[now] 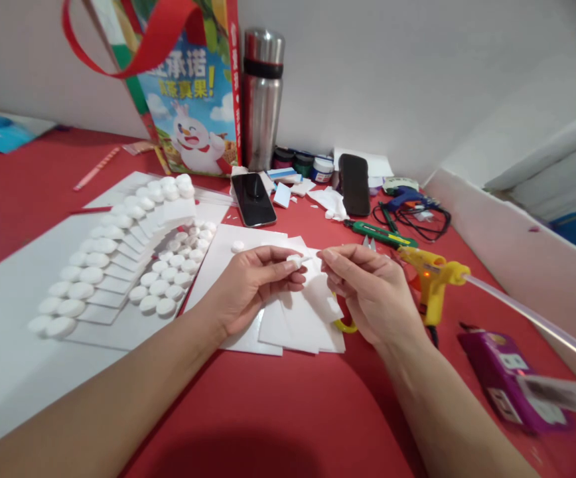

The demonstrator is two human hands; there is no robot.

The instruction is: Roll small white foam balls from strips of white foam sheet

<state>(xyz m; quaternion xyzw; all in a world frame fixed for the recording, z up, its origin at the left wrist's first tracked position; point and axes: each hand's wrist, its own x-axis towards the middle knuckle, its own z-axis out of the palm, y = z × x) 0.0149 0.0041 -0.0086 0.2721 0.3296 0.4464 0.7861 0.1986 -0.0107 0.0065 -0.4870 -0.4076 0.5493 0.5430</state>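
Observation:
My left hand (263, 279) pinches a small white piece (298, 260) between thumb and fingertips. Close on its right, my right hand (365, 285) is closed with thumb and forefinger together; what they hold, if anything, is too small to make out. Both hands are above overlapping white sheets (273, 332) on the red table (278, 411). One white disc (237, 246) lies on a sheet behind my left hand. To the left, a curved white stepped model (113, 285) is edged with rows of white discs (93, 275), and more loose discs (166, 306) lie inside its curve.
A yellow glue gun (432, 275) with a lit orange light stands right of my right hand. Behind are a green cutter (380, 233), two phones (254, 199), a steel flask (263, 99), paint jars (322, 169) and a printed bag (193, 99). A purple box (509, 378) lies right.

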